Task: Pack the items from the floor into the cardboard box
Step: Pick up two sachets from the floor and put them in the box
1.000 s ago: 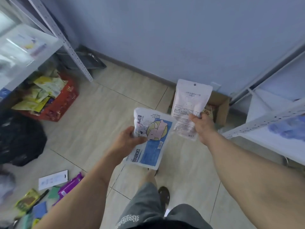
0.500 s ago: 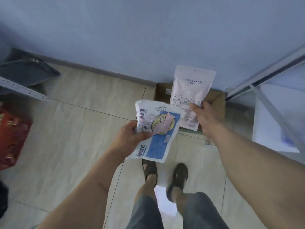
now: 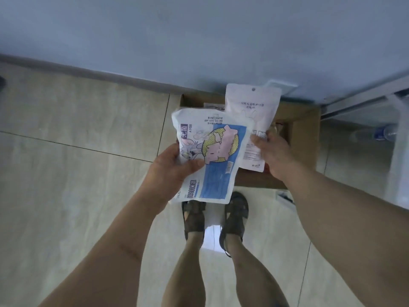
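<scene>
While gripped: packets (image 3: 212,156), fingers (image 3: 192,163) closed.

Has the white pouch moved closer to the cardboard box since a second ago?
Yes. The white pouch, in the right hand, now hangs over the cardboard box, nearer than before.

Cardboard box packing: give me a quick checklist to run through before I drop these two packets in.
1. Left hand grips the blue cartoon packet: ok.
2. Right hand grips the white pouch: ok.
3. Cardboard box open at the top: ok.
4. Both packets held over the box: ok for the pouch; the blue packet hangs partly short of the near edge, not ok.
5. Room left inside the box: cannot tell, the packets hide most of it.
6. Feet clear of the box: ok, the sandals stand just short of it.
</scene>
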